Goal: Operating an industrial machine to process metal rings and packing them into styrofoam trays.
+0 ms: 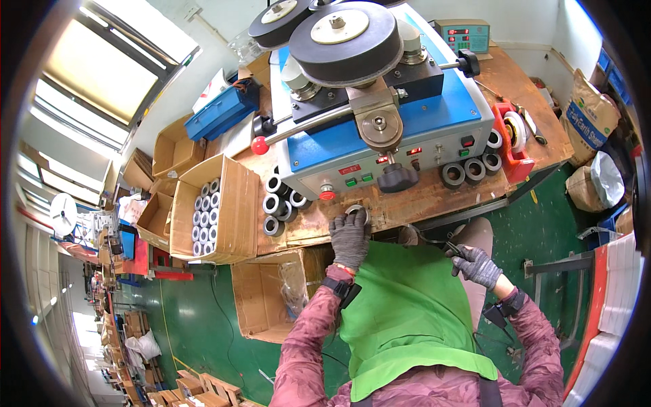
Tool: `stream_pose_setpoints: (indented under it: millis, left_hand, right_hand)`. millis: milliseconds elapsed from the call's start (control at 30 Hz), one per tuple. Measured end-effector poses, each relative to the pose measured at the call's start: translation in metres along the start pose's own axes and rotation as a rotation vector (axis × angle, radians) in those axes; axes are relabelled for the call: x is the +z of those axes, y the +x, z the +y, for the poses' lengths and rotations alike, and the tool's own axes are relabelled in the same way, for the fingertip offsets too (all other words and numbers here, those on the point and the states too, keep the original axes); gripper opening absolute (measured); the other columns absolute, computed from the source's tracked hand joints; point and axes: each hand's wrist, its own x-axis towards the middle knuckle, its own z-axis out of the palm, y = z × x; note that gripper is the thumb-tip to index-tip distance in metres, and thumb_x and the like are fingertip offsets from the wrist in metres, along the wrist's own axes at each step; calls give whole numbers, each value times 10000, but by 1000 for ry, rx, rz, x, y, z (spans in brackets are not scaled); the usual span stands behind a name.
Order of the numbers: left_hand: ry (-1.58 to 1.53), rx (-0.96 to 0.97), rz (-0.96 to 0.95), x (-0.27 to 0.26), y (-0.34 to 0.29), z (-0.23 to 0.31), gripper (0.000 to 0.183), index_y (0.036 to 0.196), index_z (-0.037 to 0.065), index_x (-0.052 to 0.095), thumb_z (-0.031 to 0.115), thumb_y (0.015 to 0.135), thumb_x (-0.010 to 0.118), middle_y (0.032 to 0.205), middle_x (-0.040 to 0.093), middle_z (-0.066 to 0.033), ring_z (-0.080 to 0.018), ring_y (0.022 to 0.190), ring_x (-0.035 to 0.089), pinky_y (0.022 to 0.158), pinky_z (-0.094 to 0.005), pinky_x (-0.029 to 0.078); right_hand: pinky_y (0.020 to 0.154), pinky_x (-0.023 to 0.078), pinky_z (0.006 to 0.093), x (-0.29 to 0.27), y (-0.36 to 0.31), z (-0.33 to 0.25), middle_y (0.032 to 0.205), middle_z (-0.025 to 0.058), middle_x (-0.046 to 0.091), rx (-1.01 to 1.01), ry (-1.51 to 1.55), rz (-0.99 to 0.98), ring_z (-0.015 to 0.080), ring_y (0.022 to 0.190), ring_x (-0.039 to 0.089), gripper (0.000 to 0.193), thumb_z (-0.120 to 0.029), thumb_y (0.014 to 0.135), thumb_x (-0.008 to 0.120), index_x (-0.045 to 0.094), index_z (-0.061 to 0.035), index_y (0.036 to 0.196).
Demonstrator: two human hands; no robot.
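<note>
My left hand [350, 239], in a grey knit glove, rests at the front edge of the wooden workbench [305, 230], its fingers closed on a grey metal ring [357, 211]. To its left stand several similar metal rings [274, 203], some stacked. My right hand [479, 266], gloved the same way, is in front of the bench above my lap. Its fingers are closed round a slim dark metal hand tool [450, 248] with a curved end pointing toward the bench; its exact kind cannot be made out.
Behind the hands stands a blue and white machine [386, 152] with large black wheels [346, 41]. On the left a cardboard box [234, 217] holds rows of rings; another open box [264, 298] sits below the bench. More rings [472, 169] and a red tape dispenser [505, 146] are right.
</note>
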Motion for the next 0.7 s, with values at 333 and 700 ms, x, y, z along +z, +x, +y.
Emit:
stream_pose_setpoints:
  millis: [333, 700]
  left_hand:
    - [-1492, -454, -543, -79, -5, 0, 473, 1229, 15, 517, 120, 801, 688, 1188, 569, -98, -176, 1108, 522, 957, -315, 408]
    - [-1797, -598, -86, -122, -49, 5, 624, 1214, -3, 470, 318, 749, 736, 1087, 571, -124, -189, 965, 573, 858, -319, 483]
  right_hand:
    - [548, 448, 336, 47, 96, -41, 687, 116, 602, -736, -254, 320, 195, 576, 548, 364, -390, 864, 592, 590, -28, 834]
    - [489, 373, 194, 101, -7, -133, 693, 25, 586, -145, 150, -431, 65, 519, 484, 400, -418, 876, 563, 625, -31, 961]
